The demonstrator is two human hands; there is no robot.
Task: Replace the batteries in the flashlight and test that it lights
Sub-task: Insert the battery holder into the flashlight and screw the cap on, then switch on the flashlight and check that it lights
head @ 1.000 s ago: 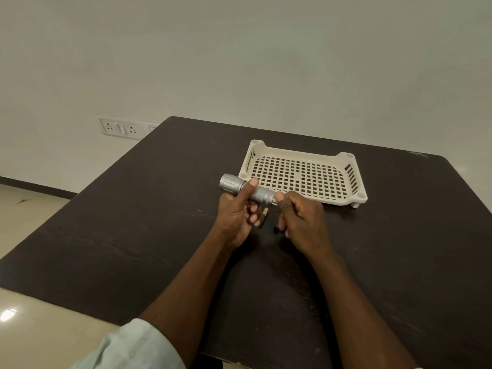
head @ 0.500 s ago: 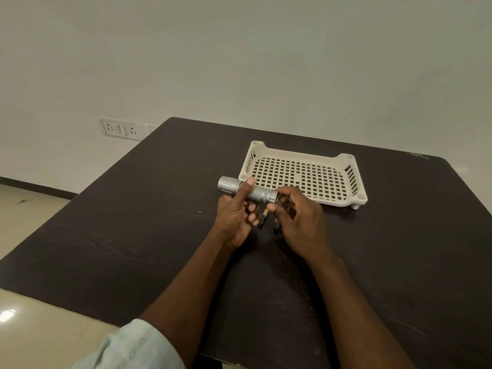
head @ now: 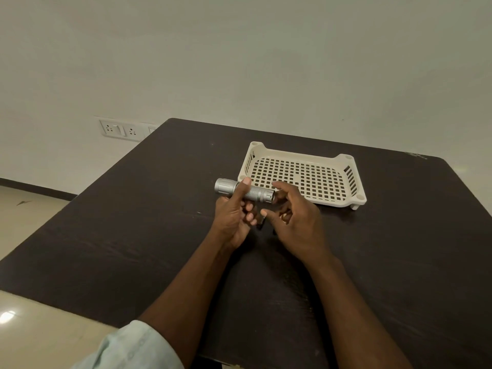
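A silver flashlight lies level above the dark table, head pointing left. My left hand grips its middle, thumb over the top. My right hand is just off the flashlight's tail end, fingers spread and loosely bent, holding nothing I can see. A small battery lies on the table between the two hands, mostly hidden by fingers. A second dark small piece beside it is hidden under my right hand.
A cream perforated plastic tray stands just behind the hands, nothing in it. A wall socket panel sits on the wall at the left. The table's left edge drops to a tiled floor.
My right hand has let go of the flashlight's tail and opened its fingers, drawing slightly right. The left hand keeps hold of the flashlight, raised a little.
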